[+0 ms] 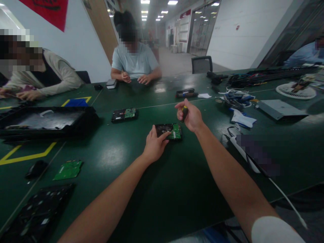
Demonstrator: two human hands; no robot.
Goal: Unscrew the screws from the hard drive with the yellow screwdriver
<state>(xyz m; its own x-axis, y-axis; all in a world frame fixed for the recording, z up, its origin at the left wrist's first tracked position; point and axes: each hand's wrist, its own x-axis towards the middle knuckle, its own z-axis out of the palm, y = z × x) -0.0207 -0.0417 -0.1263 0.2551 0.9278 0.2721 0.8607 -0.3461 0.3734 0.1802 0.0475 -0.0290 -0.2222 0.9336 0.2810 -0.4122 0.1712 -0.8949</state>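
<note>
A hard drive (176,131) lies on the green table in front of me, its green circuit board facing up on the right side. My left hand (155,145) grips its left and near edges, with the index finger laid across the top. Just right of the drive, my right hand (193,116) is raised and closed around a screwdriver (185,110) with a yellow and black handle. The screwdriver's shaft and tip cannot be made out. Farther left on the table sits a second hard drive (124,114), also board side up.
Left are a black casing (50,118), a loose green circuit board (68,169) and a large black part (37,212). Right are a phone (255,152) with a white cable, a metal box (282,109) and bundled cables (238,98). Across the table sits a person (134,62).
</note>
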